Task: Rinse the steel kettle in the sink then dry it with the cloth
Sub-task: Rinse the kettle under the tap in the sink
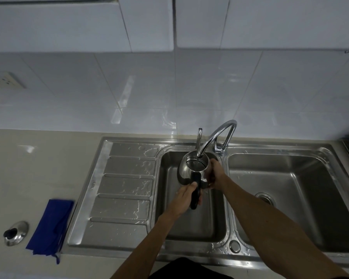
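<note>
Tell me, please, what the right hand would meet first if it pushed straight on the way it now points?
Probably nothing new: the right hand already rests against the steel kettle, so its body blocks the way, though depth is unclear.

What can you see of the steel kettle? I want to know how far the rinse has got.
The steel kettle is a rounded, shiny pot with a black handle, its top open and no lid on it. It is held above the left sink basin, mouth under the faucet spout. Water seems to sit inside; a running stream cannot be made out. The left hand grips the handle and the right hand steadies the body's side.
</note>
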The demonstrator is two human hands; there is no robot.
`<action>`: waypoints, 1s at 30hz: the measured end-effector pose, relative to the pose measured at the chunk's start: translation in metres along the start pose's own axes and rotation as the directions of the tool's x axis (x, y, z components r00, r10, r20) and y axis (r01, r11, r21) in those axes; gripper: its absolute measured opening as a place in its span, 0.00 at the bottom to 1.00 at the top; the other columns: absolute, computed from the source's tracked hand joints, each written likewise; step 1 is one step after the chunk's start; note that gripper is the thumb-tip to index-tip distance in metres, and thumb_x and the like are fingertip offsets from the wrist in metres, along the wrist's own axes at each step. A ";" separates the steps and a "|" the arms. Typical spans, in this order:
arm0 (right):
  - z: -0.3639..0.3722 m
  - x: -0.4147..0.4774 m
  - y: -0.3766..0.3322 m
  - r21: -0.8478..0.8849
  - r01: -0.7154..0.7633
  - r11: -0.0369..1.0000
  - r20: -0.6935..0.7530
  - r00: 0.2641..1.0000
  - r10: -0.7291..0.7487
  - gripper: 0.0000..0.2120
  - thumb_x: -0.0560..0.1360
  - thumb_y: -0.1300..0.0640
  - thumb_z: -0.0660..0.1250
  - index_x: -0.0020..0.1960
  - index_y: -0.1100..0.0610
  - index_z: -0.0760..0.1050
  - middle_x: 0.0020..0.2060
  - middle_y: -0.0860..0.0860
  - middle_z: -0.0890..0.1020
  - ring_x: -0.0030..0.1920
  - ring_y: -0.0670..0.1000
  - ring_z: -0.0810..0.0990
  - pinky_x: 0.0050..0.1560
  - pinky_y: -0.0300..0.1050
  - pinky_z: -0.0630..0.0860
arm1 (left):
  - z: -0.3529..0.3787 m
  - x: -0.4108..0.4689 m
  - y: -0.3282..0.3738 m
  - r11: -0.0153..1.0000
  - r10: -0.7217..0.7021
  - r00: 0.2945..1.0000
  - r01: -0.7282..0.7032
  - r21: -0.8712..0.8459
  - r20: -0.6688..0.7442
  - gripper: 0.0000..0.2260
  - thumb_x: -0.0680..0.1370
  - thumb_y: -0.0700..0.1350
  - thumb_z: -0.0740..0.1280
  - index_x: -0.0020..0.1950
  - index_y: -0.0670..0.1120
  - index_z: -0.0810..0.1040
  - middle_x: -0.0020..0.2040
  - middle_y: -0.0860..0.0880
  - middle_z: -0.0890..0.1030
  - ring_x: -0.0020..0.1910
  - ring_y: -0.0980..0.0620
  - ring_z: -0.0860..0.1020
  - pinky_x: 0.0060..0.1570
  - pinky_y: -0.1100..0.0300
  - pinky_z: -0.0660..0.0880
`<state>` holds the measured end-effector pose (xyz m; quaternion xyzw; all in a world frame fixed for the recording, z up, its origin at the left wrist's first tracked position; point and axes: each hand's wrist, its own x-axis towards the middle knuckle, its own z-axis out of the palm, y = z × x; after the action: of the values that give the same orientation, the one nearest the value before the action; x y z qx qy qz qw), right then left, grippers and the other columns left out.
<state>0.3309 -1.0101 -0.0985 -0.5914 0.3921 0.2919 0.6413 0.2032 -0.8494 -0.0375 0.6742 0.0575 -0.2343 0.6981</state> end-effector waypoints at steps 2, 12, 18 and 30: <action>0.002 -0.007 -0.002 0.002 -0.001 1.000 -0.003 1.000 0.001 0.36 0.55 0.34 0.66 0.56 0.54 0.80 0.50 0.57 0.83 0.49 0.58 0.80 0.46 0.51 0.79 | 0.000 -0.001 0.002 1.000 0.004 1.000 -0.004 -0.005 0.004 0.23 0.82 0.58 0.54 0.49 0.41 0.79 0.39 0.44 0.81 0.40 0.47 0.80 0.48 0.55 0.77; 0.010 -0.034 -0.010 0.004 -0.014 1.000 0.031 0.999 0.014 0.23 0.68 0.36 0.63 0.43 0.56 0.79 0.39 0.56 0.81 0.42 0.56 0.78 0.48 0.49 0.75 | 0.001 -0.003 0.006 1.000 0.011 1.000 -0.011 0.009 -0.013 0.22 0.82 0.58 0.53 0.47 0.43 0.78 0.37 0.46 0.81 0.38 0.50 0.79 0.46 0.60 0.77; 0.010 -0.032 -0.007 0.038 -0.010 0.999 0.044 0.999 0.009 0.27 0.67 0.37 0.64 0.53 0.57 0.80 0.48 0.57 0.81 0.49 0.57 0.79 0.52 0.53 0.78 | 0.002 -0.007 0.008 1.000 0.024 0.999 -0.024 -0.019 -0.025 0.22 0.82 0.56 0.53 0.47 0.41 0.78 0.37 0.45 0.80 0.36 0.52 0.78 0.44 0.59 0.76; 0.011 -0.029 -0.003 0.077 -0.037 0.996 0.056 0.998 0.033 0.33 0.65 0.36 0.65 0.61 0.57 0.79 0.58 0.58 0.81 0.59 0.59 0.77 0.58 0.57 0.76 | 0.002 -0.008 0.008 0.999 0.015 0.996 -0.018 -0.036 -0.086 0.19 0.84 0.54 0.54 0.46 0.43 0.77 0.34 0.47 0.79 0.33 0.51 0.76 0.38 0.58 0.74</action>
<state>0.3204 -0.9966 -0.0722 -0.5508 0.3958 0.3038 0.6691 0.1993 -0.8496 -0.0268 0.6711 0.0860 -0.1983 0.7091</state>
